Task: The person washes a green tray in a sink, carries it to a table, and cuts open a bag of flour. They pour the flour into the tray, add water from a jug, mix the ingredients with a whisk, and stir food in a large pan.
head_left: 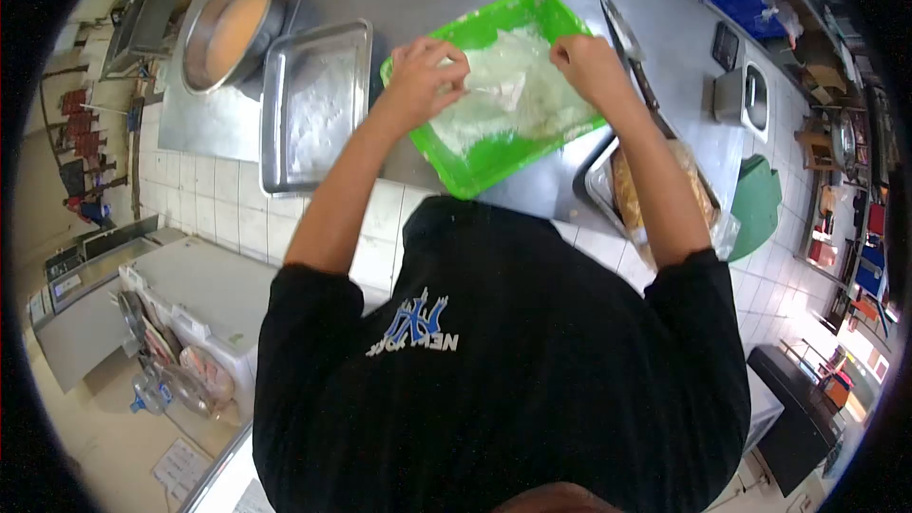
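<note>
A bright green plastic tray [472, 178] of white flour [470, 125] lies tilted across the steel table in front of me. Over its left part, my left hand [426, 78] has its fingers curled together, and a white flour-coated piece [509, 93] with a thin end reaches from the fingertips toward the tray's middle. My right hand [586, 66] is closed with the fingers bunched at the tray's right side, above the flour; what they pinch, if anything, is hidden.
On the left stand a rectangular metal pan [318, 119] and a steel bowl of orange liquid [237, 33]. A knife [622, 30] lies right of the tray. Near my right forearm is a container with bagged tan food [629, 192]. A steel container [744, 100] stands at the right edge.
</note>
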A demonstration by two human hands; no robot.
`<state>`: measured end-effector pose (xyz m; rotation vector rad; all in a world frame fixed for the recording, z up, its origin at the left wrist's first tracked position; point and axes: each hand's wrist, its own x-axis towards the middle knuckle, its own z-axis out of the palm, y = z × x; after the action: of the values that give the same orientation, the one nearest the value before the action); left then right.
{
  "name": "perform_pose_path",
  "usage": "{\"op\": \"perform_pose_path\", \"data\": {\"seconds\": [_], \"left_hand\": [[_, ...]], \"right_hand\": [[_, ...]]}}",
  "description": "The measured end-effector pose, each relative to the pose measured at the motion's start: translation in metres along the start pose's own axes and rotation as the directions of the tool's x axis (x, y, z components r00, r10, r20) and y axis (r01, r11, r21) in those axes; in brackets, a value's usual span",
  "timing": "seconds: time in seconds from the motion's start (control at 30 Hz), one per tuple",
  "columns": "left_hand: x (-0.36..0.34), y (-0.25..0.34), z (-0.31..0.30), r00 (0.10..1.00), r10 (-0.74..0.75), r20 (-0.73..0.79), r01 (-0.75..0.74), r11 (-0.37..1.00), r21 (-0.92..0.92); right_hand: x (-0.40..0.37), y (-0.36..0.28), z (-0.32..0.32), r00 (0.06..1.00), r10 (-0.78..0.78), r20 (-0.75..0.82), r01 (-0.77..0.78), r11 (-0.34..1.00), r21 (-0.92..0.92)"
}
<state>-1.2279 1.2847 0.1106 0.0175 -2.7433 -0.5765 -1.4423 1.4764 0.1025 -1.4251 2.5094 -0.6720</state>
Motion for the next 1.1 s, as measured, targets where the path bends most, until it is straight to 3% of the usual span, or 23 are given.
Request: {"op": "perform_pose_path", "data": {"seconds": [0.03, 0.07, 0.17, 0.2, 0.3, 0.47, 0.53, 0.57, 0.63, 0.73, 0.87, 0.93, 0.97, 1.1], "left_hand": [[0.013, -0.011, -0.005, 0.999, 0.009, -0.053, -0.008, 1.000, 0.005], [0.014, -0.012, -0.006, 0.997, -0.047, -0.054, 0.043, 0.997, -0.065], [0.000, -0.044, 0.035, 1.000, -0.022, -0.020, 0.017, 0.973, -0.229], [0.008, -0.050, 0.033, 0.999, 0.005, -0.037, -0.014, 0.972, -0.236], [0.008, -0.047, 0.034, 0.997, 0.031, -0.073, -0.053, 0.947, -0.318], [0.005, -0.053, 0.025, 0.996, 0.034, -0.080, -0.065, 0.899, -0.432], [0.003, -0.057, 0.018, 0.990, 0.126, -0.066, -0.140, 0.947, -0.289], [0.000, -0.057, 0.016, 0.984, 0.167, -0.058, -0.176, 0.961, -0.216], [-0.005, -0.046, -0.001, 0.991, 0.094, -0.090, -0.108, 0.981, -0.162], [0.009, -0.027, -0.019, 0.997, 0.030, -0.077, -0.037, 0.995, -0.088], [0.029, -0.031, 0.007, 0.996, 0.094, -0.004, -0.093, 0.991, 0.092], [0.030, -0.023, 0.014, 0.984, 0.031, 0.175, -0.057, 0.988, 0.143], [0.037, -0.019, 0.015, 0.967, 0.008, 0.256, -0.054, 0.983, 0.175], [0.038, -0.006, 0.025, 0.951, -0.046, 0.304, -0.057, 0.945, 0.322]], "right_hand": [[0.013, -0.008, -0.011, 0.997, -0.041, -0.070, 0.042, 0.999, 0.010], [0.013, -0.019, -0.019, 0.998, -0.055, -0.026, 0.053, 0.998, -0.045], [0.008, -0.037, 0.003, 0.973, -0.204, -0.111, 0.217, 0.968, 0.123], [0.010, -0.031, 0.017, 0.962, -0.269, -0.056, 0.272, 0.961, 0.055], [-0.002, -0.049, 0.010, 0.952, -0.241, 0.190, 0.231, 0.970, 0.069], [-0.004, -0.042, 0.039, 0.967, -0.209, 0.148, 0.204, 0.978, 0.050], [-0.001, -0.059, 0.031, 0.966, -0.192, 0.175, 0.187, 0.981, 0.043], [-0.001, -0.068, 0.024, 0.973, -0.186, 0.139, 0.195, 0.980, -0.048], [-0.005, -0.094, 0.010, 0.980, -0.183, 0.077, 0.196, 0.955, -0.223], [0.002, -0.096, 0.014, 0.941, -0.335, -0.054, 0.296, 0.889, -0.349], [0.015, -0.096, 0.007, 0.937, -0.344, -0.063, 0.326, 0.923, -0.203], [0.012, -0.082, 0.016, 0.920, -0.383, -0.086, 0.378, 0.924, -0.064], [0.012, -0.077, 0.018, 0.903, -0.415, -0.111, 0.413, 0.910, -0.043], [0.005, -0.052, 0.036, 0.871, -0.459, -0.175, 0.458, 0.888, -0.047]]}}
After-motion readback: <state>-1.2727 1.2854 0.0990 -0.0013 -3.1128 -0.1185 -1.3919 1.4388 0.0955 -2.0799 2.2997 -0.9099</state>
